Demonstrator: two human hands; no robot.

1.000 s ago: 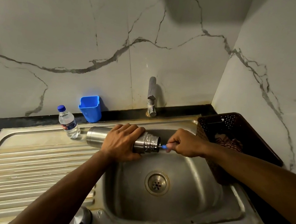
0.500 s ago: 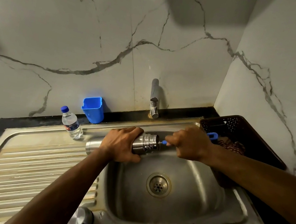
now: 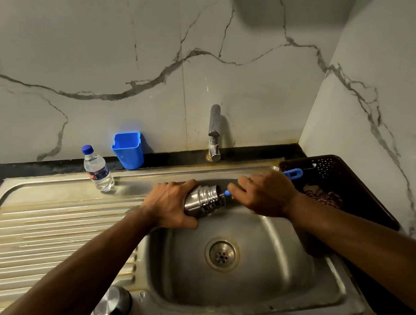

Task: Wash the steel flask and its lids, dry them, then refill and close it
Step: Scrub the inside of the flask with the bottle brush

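The steel flask (image 3: 204,200) lies on its side over the sink basin (image 3: 281,252), its threaded mouth pointing right. My left hand (image 3: 170,203) is wrapped around its body and hides most of it. My right hand (image 3: 266,193) grips a blue bottle brush (image 3: 292,173); the blue stem enters the flask's mouth and the handle end sticks out behind my hand. A round steel lid (image 3: 113,306) rests on the sink's front rim near the drainboard.
A tap (image 3: 214,134) stands behind the basin. A blue plastic cup (image 3: 128,149) and a small water bottle (image 3: 97,169) stand at the back left. A dark perforated basket (image 3: 338,182) holding a cloth sits at the right. The ribbed drainboard (image 3: 36,234) lies left.
My right hand has drawn back to the right, so more of the blue brush handle shows behind it. The flask's neck has tilted, and less of its body shows beyond my left hand.
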